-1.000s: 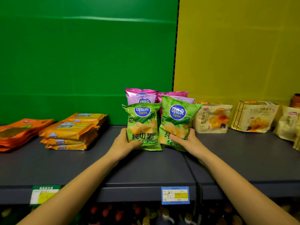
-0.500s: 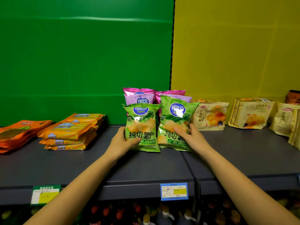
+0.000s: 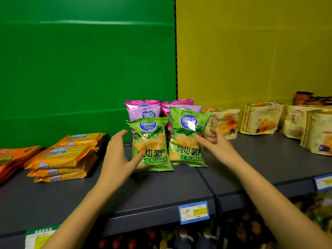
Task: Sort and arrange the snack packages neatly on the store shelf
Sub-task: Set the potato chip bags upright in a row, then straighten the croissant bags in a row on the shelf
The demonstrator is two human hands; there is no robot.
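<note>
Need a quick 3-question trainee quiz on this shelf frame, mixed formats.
1. True or false: the two glossy green chip bags stand in front of the shiny pink chip bags.
2. The flat orange Cal Cheese wafer packs are: A) stacked left of the chips; B) standing right of them; C) hanging on pegs.
3. Fill in: the back panel behind the beige croissant packages is ____.
Key: 1 true; 2 A; 3 yellow.

This is a shop. A long gray shelf point(image 3: 161, 191) holds chip bags point(image 3: 150, 146), stacks of orange cheese packs point(image 3: 62, 159) and bags of bread point(image 3: 258, 117), and little price tags point(image 3: 194, 212) are stuck on its front edge. Rows of bottles point(image 3: 183, 238) stand on the shelf below.
</note>
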